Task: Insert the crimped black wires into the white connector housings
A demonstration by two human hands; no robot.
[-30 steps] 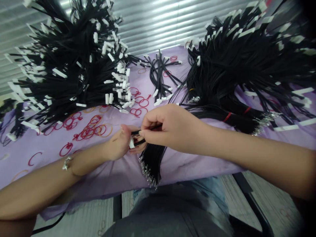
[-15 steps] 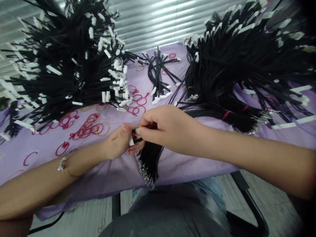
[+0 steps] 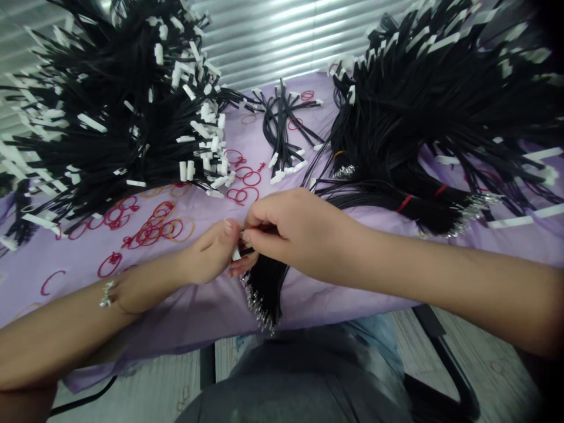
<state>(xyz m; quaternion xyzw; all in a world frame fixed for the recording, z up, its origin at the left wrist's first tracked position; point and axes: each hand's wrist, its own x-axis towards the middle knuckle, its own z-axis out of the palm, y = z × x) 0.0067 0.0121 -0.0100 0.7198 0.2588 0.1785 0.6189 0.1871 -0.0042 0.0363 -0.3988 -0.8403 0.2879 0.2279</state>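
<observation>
My left hand and my right hand meet at the middle of a purple cloth. The left pinches a small white connector. The right pinches thin black wires at that connector. Under both hands lies a bundle of black wires with metal tips pointing toward me. Both hands are closed.
A big heap of black wires with white connectors fills the far left. Another heap fills the far right, with bundles tied by red bands. A small bunch lies between. Loose red rubber bands lie on the cloth.
My right hand has closed in on the left, so the black wire ends between them are shorter and mostly hidden. The view has shifted slightly.
</observation>
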